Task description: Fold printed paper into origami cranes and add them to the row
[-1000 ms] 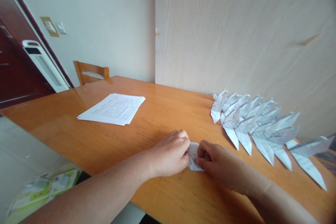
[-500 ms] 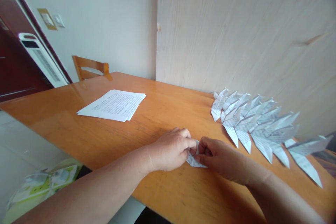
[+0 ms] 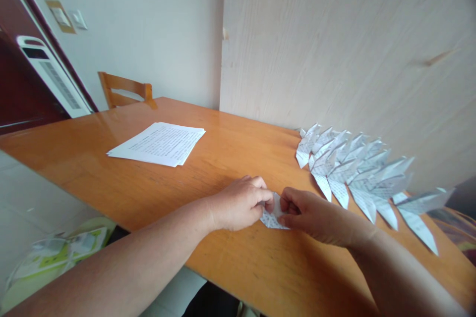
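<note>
A small folded piece of printed paper [image 3: 274, 219] lies on the wooden table between my two hands. My left hand [image 3: 243, 203] has its curled fingers on the paper's left side. On the right side, my right hand [image 3: 303, 213] grips the paper's edge between thumb and bent fingers. Both hands partly cover the paper, so its full shape is hidden. Several folded paper pieces with upright pointed flaps [image 3: 357, 163] stand in rows to the right of my hands. Farther left lies a stack of printed sheets [image 3: 158, 144].
The wooden table [image 3: 230, 146] meets a pale wooden panel [image 3: 316, 49] at the back. A wooden chair [image 3: 124, 90] stands beyond the far left edge. Below the left edge, a rounded surface holds green and white packages [image 3: 55, 252].
My hands show slightly farther apart, with more of the folded paper visible between them. The whole view has shifted a little.
</note>
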Demonstrator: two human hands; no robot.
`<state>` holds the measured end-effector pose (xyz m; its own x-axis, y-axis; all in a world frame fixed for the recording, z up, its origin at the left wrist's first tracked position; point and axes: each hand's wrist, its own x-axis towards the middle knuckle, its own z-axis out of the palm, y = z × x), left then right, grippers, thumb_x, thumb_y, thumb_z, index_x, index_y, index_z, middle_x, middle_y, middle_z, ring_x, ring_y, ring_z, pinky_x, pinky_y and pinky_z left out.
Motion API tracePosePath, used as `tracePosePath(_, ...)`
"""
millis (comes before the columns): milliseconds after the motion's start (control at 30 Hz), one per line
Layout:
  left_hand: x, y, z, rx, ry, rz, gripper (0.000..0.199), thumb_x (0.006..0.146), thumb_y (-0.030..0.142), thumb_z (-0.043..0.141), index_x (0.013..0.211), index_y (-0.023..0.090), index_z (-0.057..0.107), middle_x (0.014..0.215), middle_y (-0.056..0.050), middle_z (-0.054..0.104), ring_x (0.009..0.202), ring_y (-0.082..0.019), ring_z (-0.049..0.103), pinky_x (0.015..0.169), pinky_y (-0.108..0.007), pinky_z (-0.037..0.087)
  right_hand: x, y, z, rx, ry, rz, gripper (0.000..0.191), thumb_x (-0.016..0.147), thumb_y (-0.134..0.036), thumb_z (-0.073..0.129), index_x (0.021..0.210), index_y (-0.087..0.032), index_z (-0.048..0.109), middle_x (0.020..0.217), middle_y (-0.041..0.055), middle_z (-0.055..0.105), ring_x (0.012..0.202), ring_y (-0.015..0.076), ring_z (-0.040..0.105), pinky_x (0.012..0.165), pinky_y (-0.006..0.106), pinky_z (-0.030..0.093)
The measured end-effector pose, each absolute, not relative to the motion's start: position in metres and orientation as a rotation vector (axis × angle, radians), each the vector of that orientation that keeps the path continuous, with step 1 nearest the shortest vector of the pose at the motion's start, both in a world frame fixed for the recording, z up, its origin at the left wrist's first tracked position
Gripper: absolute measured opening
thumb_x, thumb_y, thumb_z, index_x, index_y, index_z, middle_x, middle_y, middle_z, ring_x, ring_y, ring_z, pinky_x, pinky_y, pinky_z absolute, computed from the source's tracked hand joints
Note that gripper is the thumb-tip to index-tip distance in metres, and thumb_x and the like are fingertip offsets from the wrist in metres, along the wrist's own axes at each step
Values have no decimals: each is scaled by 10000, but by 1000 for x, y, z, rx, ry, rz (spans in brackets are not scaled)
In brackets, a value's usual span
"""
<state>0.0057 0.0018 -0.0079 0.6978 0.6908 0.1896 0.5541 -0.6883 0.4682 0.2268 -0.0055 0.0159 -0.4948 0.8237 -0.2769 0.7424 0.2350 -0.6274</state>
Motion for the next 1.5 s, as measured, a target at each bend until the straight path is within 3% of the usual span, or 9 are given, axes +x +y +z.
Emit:
tracePosePath(733,3,3,-8,2426,951,505,248,850,79,529,939,237,699,1029,-26,574,995,-183,560,893,-296,463,246,-7,20,-1333,-2367,1246,233,705,-57,543,892,-196,535,793,-22,535,714,126,468,604,224,367)
tracePosePath(900,4,3,-7,2405,956,497,245,844,77,531,938,225,702,1027,-29,569,994,-176,562,882,-281,468,239,-7,14,-1404,-2328,1146,50,829,-212,575,856,-200,535,753,-25,529,668,120,453,573,233,342)
tracePosePath(1033,4,3,-7,2399,960,486,230,847,84,529,914,221,701,1010,-27,569,980,-174,561,867,-273,470,225,-8,5,-1562,-2326,882,270,872,-435,601,767,-203,513,685,-15,554,601,119,453,525,249,294)
tracePosePath(1333,5,6,-3,2307,1037,428,276,851,68,462,911,208,692,1029,-15,592,1035,-167,556,935,-270,452,219,-2,-1,-1609,-2370,781,193,804,-331,656,739,-203,527,681,-8,598,599,121,479,521,248,274)
tracePosePath(1500,8,5,-6,2342,1061,457,100,859,182,574,884,192,670,996,-21,582,948,-169,572,854,-272,473,220,1,-2,-1605,-2395,753,215,790,-358,681,738,-208,537,692,-6,614,611,130,496,525,256,270)
